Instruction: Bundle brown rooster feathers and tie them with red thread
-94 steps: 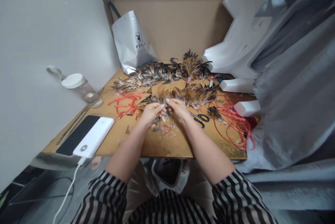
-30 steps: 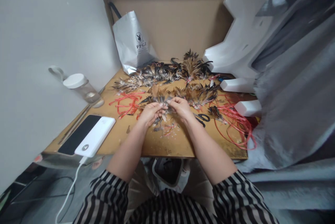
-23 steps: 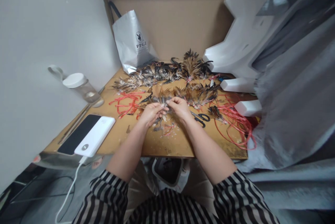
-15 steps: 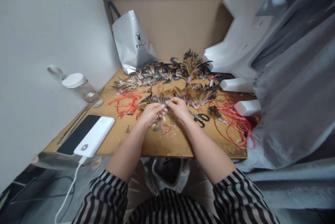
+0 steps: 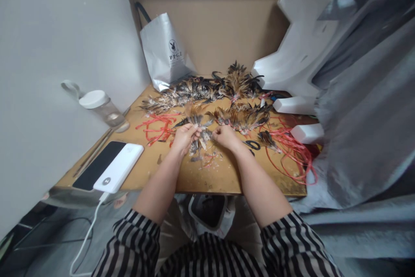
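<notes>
My left hand [image 5: 186, 138] is closed, pinching a brown and grey feather bunch [image 5: 195, 115] that fans upward from the fingertips. Just to its right, my right hand [image 5: 225, 138] has its fingers pressed together; whether anything small is between them is hidden. Loose grey feathers [image 5: 203, 138] and pinkish scraps [image 5: 210, 160] lie on the table between and below the hands. Black-handled scissors [image 5: 253, 144] lie partly behind my right wrist. Beyond the hands is a row of brown feather bunches [image 5: 241, 116], with a darker feather pile [image 5: 194, 89] farther back.
Red plastic strips [image 5: 158, 126] lie at left, and a red strip tangle [image 5: 292, 154] at right. A power bank [image 5: 119, 168], phone [image 5: 99, 165] and bottle [image 5: 105, 110] are left. A silver bag [image 5: 164, 52] stands behind; white foam [image 5: 295, 52] stands right. A bin [image 5: 208, 211] sits below the table edge.
My right hand has moved right, away from my left hand. The feather bunch in my left hand now shows more fully, and my right forearm covers more of the scissors.
</notes>
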{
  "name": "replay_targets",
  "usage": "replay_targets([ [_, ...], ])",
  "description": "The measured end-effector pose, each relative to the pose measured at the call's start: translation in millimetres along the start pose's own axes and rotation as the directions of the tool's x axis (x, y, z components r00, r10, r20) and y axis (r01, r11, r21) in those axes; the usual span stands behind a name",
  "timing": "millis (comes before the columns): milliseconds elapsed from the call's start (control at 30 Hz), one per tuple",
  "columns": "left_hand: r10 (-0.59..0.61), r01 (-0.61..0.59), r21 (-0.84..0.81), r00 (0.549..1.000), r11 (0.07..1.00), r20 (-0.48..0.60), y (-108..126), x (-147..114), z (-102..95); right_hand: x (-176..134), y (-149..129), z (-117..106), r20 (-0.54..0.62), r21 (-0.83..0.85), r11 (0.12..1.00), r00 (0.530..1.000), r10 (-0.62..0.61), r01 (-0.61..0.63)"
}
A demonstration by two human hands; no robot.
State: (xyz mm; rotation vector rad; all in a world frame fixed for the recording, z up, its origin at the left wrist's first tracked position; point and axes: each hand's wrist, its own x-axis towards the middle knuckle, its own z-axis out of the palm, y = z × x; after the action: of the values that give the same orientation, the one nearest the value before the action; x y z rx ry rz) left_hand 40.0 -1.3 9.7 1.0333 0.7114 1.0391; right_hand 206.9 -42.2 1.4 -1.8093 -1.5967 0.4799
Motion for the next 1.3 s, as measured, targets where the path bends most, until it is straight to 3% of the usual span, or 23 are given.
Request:
replay_targets([
  [200,0.030,-0.032,-0.057,0.999,0.998,-0.024,-1,3,-2.5,-11,-15,9,0.189,-0.015,0.998,0.981,-0.052,0.056],
  [367,0.021,-0.022,-0.044,0.999,0.999,-0.027,0,2,-2.5,-18,-26,17,0.227,-0.081,0.996,0.974,-0.017,0.036],
  [600,0.014,-0.015,-0.038,1.000,0.999,-0.021,-2,3,-3.2,-18,-28,19,0.163,-0.092,0.996,0.987,-0.008,0.023],
  [733,0.029,-0.030,-0.048,0.999,0.998,-0.021,-2,3,-3.6,-12,-22,14,0.116,0.136,0.990,0.993,0.012,-0.028],
  [833,0.032,-0.033,-0.032,0.999,0.999,-0.028,-3,3,-3.1,-7,-20,9,0.073,0.405,0.909,0.994,0.076,-0.099],
  [1000,0.008,-0.009,-0.024,0.999,1.000,-0.033,-3,3,-2.4,-7,-27,6,0.114,0.727,0.658,0.980,0.163,-0.195],
  [1133,-0.028,0.028,-0.018,0.999,0.999,-0.019,-3,2,-1.8,-9,-31,8,0.124,0.829,0.528,0.981,0.147,-0.184],
  [1300,-0.086,0.085,0.036,0.996,0.996,0.013,-3,-1,1.5,-8,-31,12,0.091,0.849,0.506,0.985,0.144,-0.152],
])
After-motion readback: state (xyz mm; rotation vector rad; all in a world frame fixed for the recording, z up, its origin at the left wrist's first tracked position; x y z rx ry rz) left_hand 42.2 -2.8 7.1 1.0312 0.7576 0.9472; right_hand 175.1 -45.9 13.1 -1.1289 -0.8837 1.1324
